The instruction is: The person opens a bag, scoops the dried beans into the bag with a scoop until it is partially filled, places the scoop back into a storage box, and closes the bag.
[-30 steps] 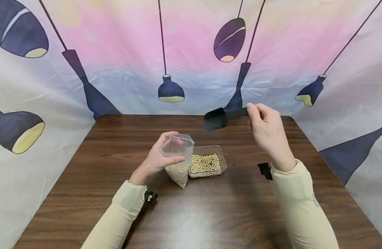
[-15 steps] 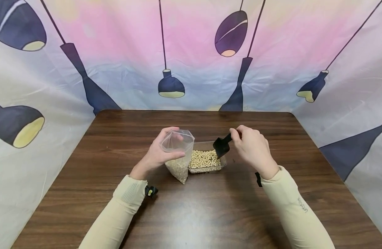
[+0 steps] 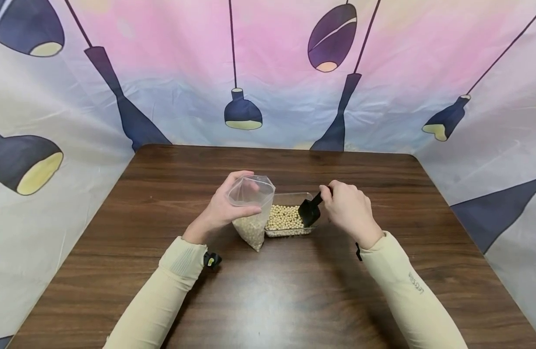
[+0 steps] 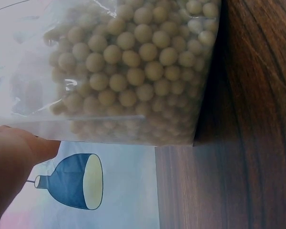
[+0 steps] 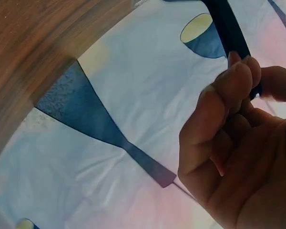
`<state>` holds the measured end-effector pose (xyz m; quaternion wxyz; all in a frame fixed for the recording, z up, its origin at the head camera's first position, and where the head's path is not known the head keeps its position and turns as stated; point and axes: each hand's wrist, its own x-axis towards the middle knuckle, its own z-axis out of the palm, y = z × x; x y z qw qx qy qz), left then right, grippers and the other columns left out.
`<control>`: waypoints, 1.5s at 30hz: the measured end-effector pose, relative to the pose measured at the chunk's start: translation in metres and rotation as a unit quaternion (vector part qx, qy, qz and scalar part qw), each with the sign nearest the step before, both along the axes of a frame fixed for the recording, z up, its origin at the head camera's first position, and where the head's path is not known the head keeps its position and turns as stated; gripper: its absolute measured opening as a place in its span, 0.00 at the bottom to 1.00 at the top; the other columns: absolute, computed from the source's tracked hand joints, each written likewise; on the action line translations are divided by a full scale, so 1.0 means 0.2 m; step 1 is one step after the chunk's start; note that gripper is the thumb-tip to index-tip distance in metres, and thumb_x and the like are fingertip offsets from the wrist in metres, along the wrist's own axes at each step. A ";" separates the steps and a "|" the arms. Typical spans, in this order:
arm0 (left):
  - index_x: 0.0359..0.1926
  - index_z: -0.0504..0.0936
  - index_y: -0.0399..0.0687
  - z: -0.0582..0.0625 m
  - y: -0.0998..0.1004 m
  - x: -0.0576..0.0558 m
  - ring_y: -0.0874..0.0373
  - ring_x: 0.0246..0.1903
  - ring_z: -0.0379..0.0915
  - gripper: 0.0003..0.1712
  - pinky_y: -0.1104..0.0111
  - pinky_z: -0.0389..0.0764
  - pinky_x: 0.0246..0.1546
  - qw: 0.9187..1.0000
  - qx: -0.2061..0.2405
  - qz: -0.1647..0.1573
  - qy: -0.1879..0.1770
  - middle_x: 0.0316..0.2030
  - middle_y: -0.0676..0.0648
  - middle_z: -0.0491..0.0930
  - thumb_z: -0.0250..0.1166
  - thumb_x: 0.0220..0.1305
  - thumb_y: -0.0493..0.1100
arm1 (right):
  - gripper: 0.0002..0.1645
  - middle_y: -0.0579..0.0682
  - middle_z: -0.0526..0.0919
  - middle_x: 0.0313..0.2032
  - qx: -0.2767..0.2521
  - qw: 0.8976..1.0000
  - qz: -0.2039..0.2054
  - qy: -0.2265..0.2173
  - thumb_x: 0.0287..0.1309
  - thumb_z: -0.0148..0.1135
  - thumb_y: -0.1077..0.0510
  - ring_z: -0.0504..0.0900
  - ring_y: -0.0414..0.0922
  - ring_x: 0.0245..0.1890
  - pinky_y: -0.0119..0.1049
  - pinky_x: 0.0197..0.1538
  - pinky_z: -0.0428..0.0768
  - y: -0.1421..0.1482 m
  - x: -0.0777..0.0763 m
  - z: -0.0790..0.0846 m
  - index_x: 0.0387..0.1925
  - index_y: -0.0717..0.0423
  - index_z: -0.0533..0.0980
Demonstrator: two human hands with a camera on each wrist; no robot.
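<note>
A clear plastic bag [image 3: 252,232], partly filled with pale round beans [image 4: 133,62], stands with its mouth spread wide. My left hand [image 3: 215,211] holds it near the top, thumb in front and fingers behind. Right beside the bag is a transparent rectangular container [image 3: 291,197] with a layer of the same beans [image 3: 283,217]. In my right hand [image 3: 348,208] is a black scoop [image 3: 309,213], its handle [image 5: 226,28] pinched between thumb and fingers. The scoop's head points down into the container's right end, its front edge at the beans.
Both things stand on a dark wooden table [image 3: 268,291]. A fabric backdrop [image 3: 185,111] printed with lamps hangs behind the table and along both sides. Wrist-worn cameras, including the left one [image 3: 212,260], sit below the hands.
My right hand has come down and left, bringing the scoop from above the table into the container's right end. The left hand keeps holding the bag in place. The head view has tilted slightly down.
</note>
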<state>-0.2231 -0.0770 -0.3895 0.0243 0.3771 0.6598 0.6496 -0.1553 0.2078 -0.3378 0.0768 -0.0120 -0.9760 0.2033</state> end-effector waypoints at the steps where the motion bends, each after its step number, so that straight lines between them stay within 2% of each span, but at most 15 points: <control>1: 0.65 0.62 0.40 0.00 0.00 0.00 0.43 0.51 0.71 0.44 0.59 0.77 0.48 1.000 -0.002 0.000 0.002 0.47 0.33 0.74 0.72 0.49 0.24 | 0.21 0.48 0.71 0.15 -0.006 1.000 -0.001 -0.009 0.73 0.45 0.47 0.70 0.47 0.13 0.40 0.17 0.66 0.01 0.00 0.00 0.29 0.52 0.77; 6: 0.65 0.61 0.38 0.03 0.01 -0.02 0.43 0.52 0.70 0.43 0.58 0.78 0.48 1.000 -0.009 -0.003 0.007 0.47 0.32 0.74 0.72 0.50 0.25 | 0.22 0.48 0.67 0.14 -0.040 0.998 -0.011 -0.051 0.73 0.44 0.46 0.67 0.46 0.12 0.37 0.16 0.64 0.06 -0.01 -0.01 0.32 0.53 0.78; 12: 0.65 0.62 0.40 0.06 0.03 -0.04 0.44 0.52 0.70 0.44 0.60 0.80 0.46 1.000 -0.004 -0.006 0.002 0.47 0.34 0.74 0.73 0.48 0.25 | 0.23 0.47 0.65 0.14 -0.063 0.996 -0.023 -0.061 0.73 0.44 0.46 0.65 0.46 0.13 0.37 0.18 0.62 0.10 -0.03 -0.03 0.32 0.55 0.78; 19: 0.65 0.63 0.44 0.07 0.04 -0.05 0.42 0.52 0.71 0.43 0.61 0.80 0.46 1.000 0.000 -0.019 -0.018 0.49 0.33 0.73 0.74 0.51 0.30 | 0.26 0.47 0.73 0.17 -0.102 0.990 -0.012 -0.098 0.73 0.43 0.46 0.66 0.45 0.14 0.35 0.18 0.63 0.12 -0.03 -0.10 0.30 0.57 0.79; 26: 0.65 0.63 0.45 0.08 0.05 -0.05 0.44 0.52 0.71 0.44 0.60 0.78 0.48 1.000 -0.007 -0.011 -0.018 0.49 0.35 0.74 0.75 0.50 0.31 | 0.26 0.46 0.65 0.15 -0.135 0.986 0.011 -0.101 0.73 0.44 0.47 0.63 0.44 0.16 0.35 0.21 0.61 0.13 -0.04 -0.13 0.29 0.60 0.79; 29: 0.65 0.63 0.44 0.07 0.05 -0.05 0.45 0.52 0.71 0.44 0.60 0.77 0.48 1.000 -0.011 -0.005 -0.012 0.48 0.35 0.74 0.75 0.49 0.31 | 0.26 0.47 0.70 0.17 -0.165 0.980 0.029 -0.111 0.73 0.45 0.49 0.67 0.43 0.17 0.35 0.23 0.65 0.14 -0.05 -0.15 0.27 0.62 0.78; 32: 0.65 0.63 0.43 0.05 0.05 -0.04 0.44 0.52 0.70 0.44 0.62 0.78 0.46 1.000 -0.008 -0.004 -0.011 0.48 0.35 0.74 0.75 0.49 0.30 | 0.25 0.50 0.74 0.19 -0.212 0.967 0.040 -0.133 0.73 0.46 0.50 0.72 0.43 0.20 0.35 0.25 0.70 0.14 -0.04 -0.18 0.28 0.65 0.77; 36: 0.65 0.62 0.43 0.03 0.04 -0.02 0.43 0.52 0.70 0.44 0.62 0.81 0.44 1.000 0.001 -0.009 -0.019 0.48 0.33 0.73 0.74 0.49 0.28 | 0.24 0.49 0.72 0.19 -0.266 0.949 0.051 -0.163 0.73 0.47 0.53 0.71 0.42 0.19 0.34 0.26 0.73 0.13 -0.03 -0.21 0.31 0.69 0.76; 38: 0.65 0.62 0.43 0.02 0.04 0.00 0.43 0.52 0.70 0.44 0.62 0.81 0.44 1.000 0.000 -0.008 -0.022 0.48 0.33 0.73 0.74 0.50 0.28 | 0.23 0.48 0.71 0.19 -0.276 0.944 0.054 -0.171 0.73 0.47 0.54 0.70 0.41 0.19 0.33 0.25 0.72 0.13 -0.03 -0.22 0.30 0.68 0.76; 41: 0.65 0.62 0.43 0.02 0.02 0.01 0.45 0.52 0.70 0.44 0.62 0.81 0.44 1.000 -0.005 0.001 -0.025 0.49 0.33 0.73 0.74 0.49 0.27 | 0.22 0.47 0.69 0.17 -0.266 0.947 0.054 -0.173 0.72 0.48 0.53 0.69 0.41 0.17 0.33 0.24 0.69 0.12 -0.03 -0.23 0.28 0.66 0.74; 45: 0.65 0.63 0.44 0.01 0.01 0.03 0.46 0.52 0.71 0.44 0.63 0.79 0.46 0.999 -0.017 0.019 -0.028 0.49 0.36 0.74 0.74 0.49 0.28 | 0.19 0.47 0.70 0.16 -0.224 0.960 0.047 -0.160 0.70 0.52 0.51 0.70 0.41 0.16 0.34 0.24 0.69 0.11 -0.03 -0.24 0.30 0.62 0.73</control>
